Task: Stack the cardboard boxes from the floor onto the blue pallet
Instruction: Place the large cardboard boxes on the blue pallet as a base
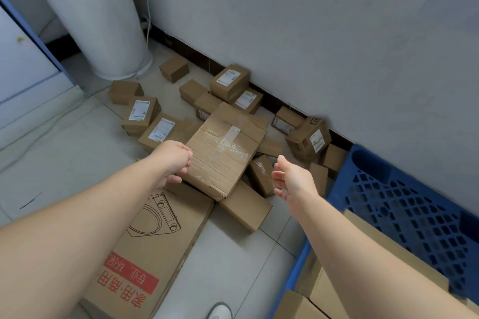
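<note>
Big white column (pixel 103 21) stands back left in the corner, and the blue pallet (pixel 414 210) sits along the wall on the right, a few plain cartons (pixel 334 290) already lying on its near end. Down on the tiled floor, a long printed carton (pixel 155 241) lies flat at the near left. The taped box (pixel 225 153) is tilted on the heap, its near corner propped over the printed carton. Around it, small labelled boxes (pixel 228 81) are scattered against the skirting. Both bare arms reach forward and down. The left hand (pixel 173 160) is on the taped box's near-left edge, fingers curled over the top, thumb tucked below, gripping it. The right hand (pixel 290 179) hangs just off the box's right side, palm turned inward, fingers loosely spread, touching nothing.
</note>
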`<state>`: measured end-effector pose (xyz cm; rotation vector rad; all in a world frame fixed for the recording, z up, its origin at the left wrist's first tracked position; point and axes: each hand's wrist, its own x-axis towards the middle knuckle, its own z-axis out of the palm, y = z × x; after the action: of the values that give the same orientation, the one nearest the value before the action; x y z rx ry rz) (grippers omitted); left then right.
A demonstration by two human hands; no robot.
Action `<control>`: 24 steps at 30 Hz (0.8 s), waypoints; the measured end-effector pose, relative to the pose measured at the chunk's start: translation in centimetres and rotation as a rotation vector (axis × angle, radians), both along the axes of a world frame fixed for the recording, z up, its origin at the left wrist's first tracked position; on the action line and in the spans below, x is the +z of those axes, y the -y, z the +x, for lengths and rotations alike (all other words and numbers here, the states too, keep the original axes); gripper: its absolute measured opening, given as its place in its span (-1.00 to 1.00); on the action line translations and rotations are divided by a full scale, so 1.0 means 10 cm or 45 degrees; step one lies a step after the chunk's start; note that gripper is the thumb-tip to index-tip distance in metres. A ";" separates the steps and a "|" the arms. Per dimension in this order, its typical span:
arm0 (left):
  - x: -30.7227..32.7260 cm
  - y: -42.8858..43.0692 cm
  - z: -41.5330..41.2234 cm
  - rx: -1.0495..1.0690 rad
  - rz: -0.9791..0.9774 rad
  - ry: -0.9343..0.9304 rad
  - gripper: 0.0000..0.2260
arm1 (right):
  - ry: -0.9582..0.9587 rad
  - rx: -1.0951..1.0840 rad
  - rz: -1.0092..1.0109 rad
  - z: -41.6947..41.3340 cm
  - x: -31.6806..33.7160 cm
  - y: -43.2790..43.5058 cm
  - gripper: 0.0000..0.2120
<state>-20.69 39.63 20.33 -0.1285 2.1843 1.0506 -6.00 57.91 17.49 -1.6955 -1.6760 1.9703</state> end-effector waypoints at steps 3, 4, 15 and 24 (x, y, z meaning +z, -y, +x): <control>-0.29 -0.06 -0.23 0.014 -0.022 0.004 -0.86 | 0.045 0.030 -0.008 -0.21 -0.27 -0.02 -0.80; -0.40 -0.08 -0.30 0.018 -0.032 0.011 -0.87 | 0.059 0.035 -0.019 -0.26 -0.37 -0.02 -0.79; -1.66 -0.26 -0.91 0.018 -0.147 -0.018 -0.78 | 0.195 0.004 -0.121 -0.71 -1.65 -0.04 -0.75; -2.67 -0.30 -1.34 -0.067 -0.391 -0.203 -0.59 | 0.281 -0.003 -0.150 -1.12 -2.59 -0.03 -0.51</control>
<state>-34.04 42.62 -6.38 -0.1291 2.4693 0.7110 -17.20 58.26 -8.39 -2.0216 -1.6486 1.9811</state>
